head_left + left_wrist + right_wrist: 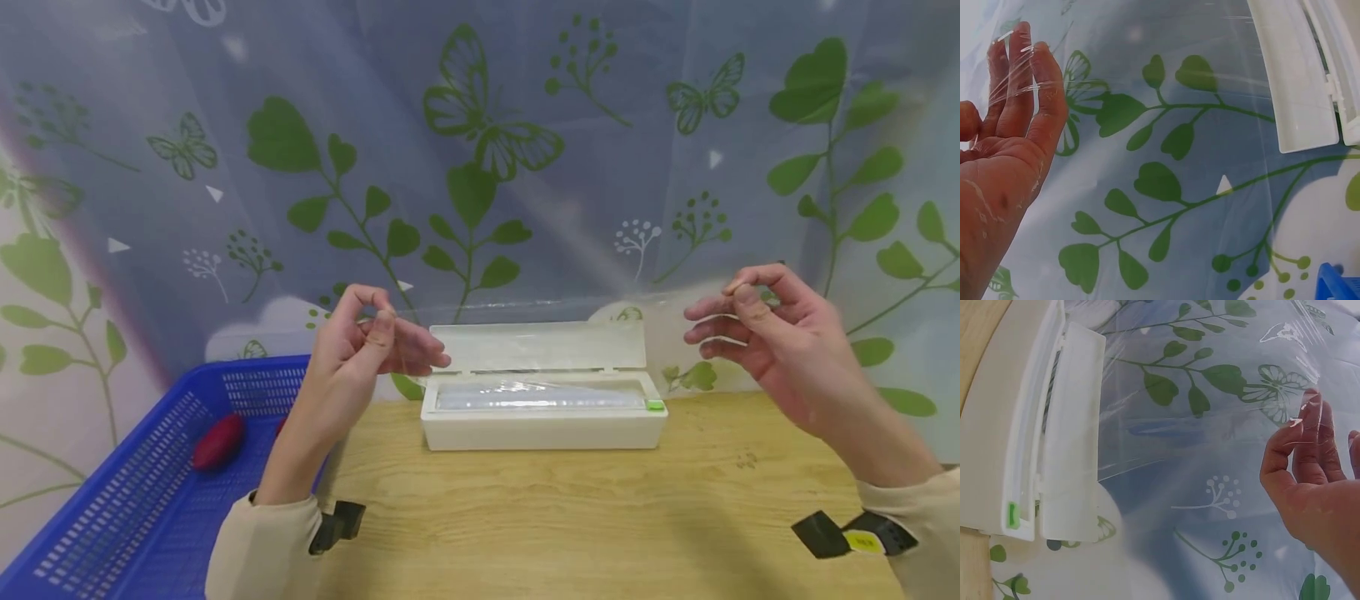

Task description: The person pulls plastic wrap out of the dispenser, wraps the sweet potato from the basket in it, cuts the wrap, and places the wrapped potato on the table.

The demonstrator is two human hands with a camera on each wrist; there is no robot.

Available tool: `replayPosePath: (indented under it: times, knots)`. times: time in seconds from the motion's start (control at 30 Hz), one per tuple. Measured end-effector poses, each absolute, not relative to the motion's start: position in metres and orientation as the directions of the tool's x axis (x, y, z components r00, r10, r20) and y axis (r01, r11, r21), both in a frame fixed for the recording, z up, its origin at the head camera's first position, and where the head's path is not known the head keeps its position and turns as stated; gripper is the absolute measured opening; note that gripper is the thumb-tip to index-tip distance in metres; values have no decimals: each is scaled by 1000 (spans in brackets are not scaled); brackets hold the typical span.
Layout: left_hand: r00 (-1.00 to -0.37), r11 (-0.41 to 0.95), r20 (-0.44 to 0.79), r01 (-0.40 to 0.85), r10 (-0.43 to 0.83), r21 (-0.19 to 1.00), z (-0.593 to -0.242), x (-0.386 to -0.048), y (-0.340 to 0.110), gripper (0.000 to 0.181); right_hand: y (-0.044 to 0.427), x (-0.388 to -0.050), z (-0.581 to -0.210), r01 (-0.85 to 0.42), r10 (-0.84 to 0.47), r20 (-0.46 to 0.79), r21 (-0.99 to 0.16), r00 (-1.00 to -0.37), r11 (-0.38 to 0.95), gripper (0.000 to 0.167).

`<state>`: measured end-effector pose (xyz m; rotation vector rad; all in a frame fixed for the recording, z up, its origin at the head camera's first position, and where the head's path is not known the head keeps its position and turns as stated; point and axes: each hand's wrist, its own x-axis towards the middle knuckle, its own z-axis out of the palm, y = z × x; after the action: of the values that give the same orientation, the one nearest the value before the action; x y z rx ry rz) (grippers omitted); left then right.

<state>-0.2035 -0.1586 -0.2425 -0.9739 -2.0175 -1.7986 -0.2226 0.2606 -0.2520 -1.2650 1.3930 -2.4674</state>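
A sheet of clear cling film (1288,339) stretches between my two hands, above and behind a white dispenser box (543,432). My left hand (358,343) pinches one side of it between thumb and forefinger, the other fingers extended against the film. On the opposite side, my right hand (793,350) pinches the film the same way. The box stands with its lid (537,347) tipped back, and a film roll (525,397) shows inside. A green tab (656,406) sits at its right end. The film's exact edges are hard to see.
A blue perforated basket (161,392) stands at the left with a dark red oblong item (219,442) in it; another red thing is partly hidden by my left arm. A leaf-and-butterfly patterned sheet (337,75) hangs behind the wooden table (540,517).
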Motion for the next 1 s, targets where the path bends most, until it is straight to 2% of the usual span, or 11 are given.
replayPosePath:
  times: [0.43,1.0]
  knots:
    - [-780,14,537,571,321,821,-255,-207,-158,13,259,-224,-264,-381,-397,630,-747,-668,-544,29]
    - [-813,20,474,510,338,860,-275,-226,-152,18,261,-236,-279,-429,-362,581,-800,-729,-420,24]
